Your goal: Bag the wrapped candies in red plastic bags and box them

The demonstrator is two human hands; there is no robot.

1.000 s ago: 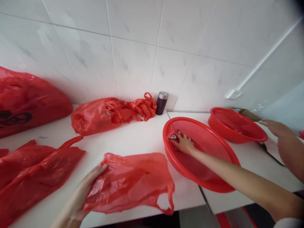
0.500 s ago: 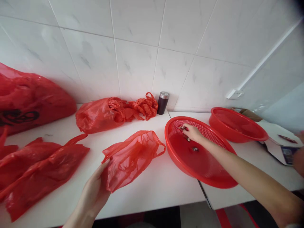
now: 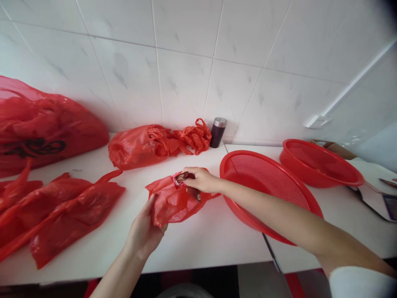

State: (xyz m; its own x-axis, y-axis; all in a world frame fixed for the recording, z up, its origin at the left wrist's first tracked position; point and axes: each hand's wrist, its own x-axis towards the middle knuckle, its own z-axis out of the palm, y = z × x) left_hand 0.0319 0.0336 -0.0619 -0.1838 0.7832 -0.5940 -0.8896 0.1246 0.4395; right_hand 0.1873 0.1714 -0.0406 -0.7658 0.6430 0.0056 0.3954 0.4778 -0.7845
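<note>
My left hand (image 3: 145, 231) is closed on the near left edge of a thin red plastic bag (image 3: 173, 209), held above the white table. At the bag's upper side, my right hand (image 3: 200, 180) grips small dark red-brown packets (image 3: 182, 177). One packet juts out beyond the fingertips and another hangs below the hand, in front of or inside the bag's mouth; I cannot tell which. A large red perforated basin (image 3: 242, 159) stands right of the bag, under my right forearm, which covers part of its inside.
Red plastic bags (image 3: 71, 207) lie at left, before a big stuffed red bag (image 3: 46, 124). A filled red bag (image 3: 133, 147) and a dark tumbler (image 3: 218, 133) stand by the tiled wall. Farther right are a second red basin (image 3: 319, 161) and a scale (image 3: 378, 198).
My right hand has left the perforated basin and moved left to the bag, carrying the small packets. My left hand still holds the bag. The view has shifted slightly.
</note>
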